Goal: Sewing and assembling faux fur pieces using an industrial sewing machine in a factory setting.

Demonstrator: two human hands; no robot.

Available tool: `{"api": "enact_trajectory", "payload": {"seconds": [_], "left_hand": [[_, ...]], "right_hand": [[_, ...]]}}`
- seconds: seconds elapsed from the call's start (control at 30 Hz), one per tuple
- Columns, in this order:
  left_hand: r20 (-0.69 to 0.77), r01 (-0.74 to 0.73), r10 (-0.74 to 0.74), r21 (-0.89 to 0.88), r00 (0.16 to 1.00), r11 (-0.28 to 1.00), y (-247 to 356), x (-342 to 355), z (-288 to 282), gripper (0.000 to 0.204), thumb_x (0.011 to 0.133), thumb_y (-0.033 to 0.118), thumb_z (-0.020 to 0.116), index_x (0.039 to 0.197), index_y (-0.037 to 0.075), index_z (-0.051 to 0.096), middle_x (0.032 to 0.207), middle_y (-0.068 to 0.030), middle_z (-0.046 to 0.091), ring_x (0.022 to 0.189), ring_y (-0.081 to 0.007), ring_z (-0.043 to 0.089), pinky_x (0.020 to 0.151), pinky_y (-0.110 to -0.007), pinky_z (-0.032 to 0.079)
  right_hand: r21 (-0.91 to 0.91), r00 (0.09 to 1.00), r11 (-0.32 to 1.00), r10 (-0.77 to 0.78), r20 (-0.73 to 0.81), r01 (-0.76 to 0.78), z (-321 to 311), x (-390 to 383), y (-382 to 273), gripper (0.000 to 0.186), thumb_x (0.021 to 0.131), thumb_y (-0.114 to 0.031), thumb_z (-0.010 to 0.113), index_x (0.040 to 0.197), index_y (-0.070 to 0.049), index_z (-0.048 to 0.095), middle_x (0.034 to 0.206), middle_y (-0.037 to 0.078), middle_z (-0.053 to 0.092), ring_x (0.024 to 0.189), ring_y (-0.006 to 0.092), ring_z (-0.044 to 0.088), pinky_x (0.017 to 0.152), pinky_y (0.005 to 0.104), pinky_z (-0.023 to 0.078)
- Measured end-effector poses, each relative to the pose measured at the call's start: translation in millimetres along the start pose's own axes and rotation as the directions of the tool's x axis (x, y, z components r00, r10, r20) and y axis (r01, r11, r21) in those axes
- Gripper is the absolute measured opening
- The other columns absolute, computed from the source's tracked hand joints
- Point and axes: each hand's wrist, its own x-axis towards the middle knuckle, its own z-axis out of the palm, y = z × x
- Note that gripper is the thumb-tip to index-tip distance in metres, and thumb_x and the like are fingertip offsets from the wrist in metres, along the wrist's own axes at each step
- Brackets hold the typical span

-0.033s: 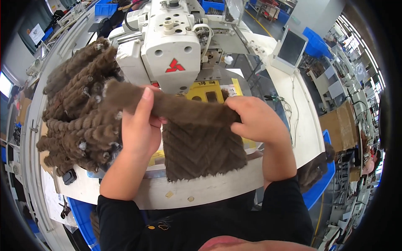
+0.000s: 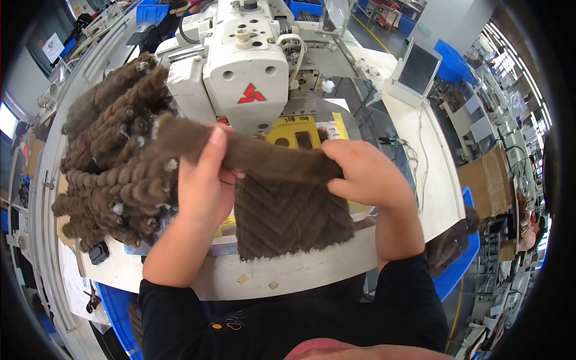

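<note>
A brown strip of plush fabric (image 2: 270, 158) is stretched between my two hands in front of the sewing machine (image 2: 246, 78). Thumb on top, my left hand (image 2: 207, 177) grips it near its left part, and the loose end sticks out past the thumb. My right hand (image 2: 363, 171) pinches the other end between thumb and fingers. Below the strip hangs a brown plush panel (image 2: 294, 219) with a chevron pattern and a pale frayed lower edge, lying over the table's front. Whether strip and panel are one piece, I cannot tell. Behind them is a yellow template plate (image 2: 294, 131).
A heap of rolled brown plush pieces (image 2: 117, 156) covers the table's left side. A small screen (image 2: 417, 69) stands at the back right. Blue bins (image 2: 465, 258) with plush sit below the table edge. A small black object (image 2: 99, 253) lies at the front left.
My left hand has shifted slightly to the right with its end of the strip. The right hand and the panel have hardly moved.
</note>
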Motion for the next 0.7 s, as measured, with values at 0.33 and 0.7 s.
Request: {"api": "enact_trajectory", "payload": {"seconds": [0.33, 0.7], "left_hand": [[0.199, 0.110, -0.128, 0.099, 0.972, 0.989, -10, -9, 8, 0.030, 0.100, 0.021, 0.070, 0.125, 0.005, 0.065, 0.109, -0.0050, 0.070, 0.095, -0.0129, 0.065, 0.077, -0.029, 0.051], [0.098, -0.057, 0.045, 0.121, 0.994, 0.991, -1, -1, -5, 0.024, 0.100, 0.015, 0.070, 0.118, 0.000, 0.066, 0.105, -0.0076, 0.072, 0.091, -0.0144, 0.068, 0.076, -0.030, 0.054]], "right_hand": [[0.229, 0.995, 0.968, -0.098, -0.035, 0.103, 13, 8, -18, 0.037, 0.087, -0.015, 0.073, 0.119, 0.000, 0.064, 0.106, 0.020, 0.069, 0.101, 0.0410, 0.066, 0.087, 0.0467, 0.053], [-0.003, 0.986, 1.000, -0.025, -0.165, 0.025, 6, 2, -16, 0.040, 0.080, -0.007, 0.071, 0.118, 0.001, 0.064, 0.103, 0.018, 0.067, 0.099, 0.0397, 0.064, 0.086, 0.0464, 0.053]]}}
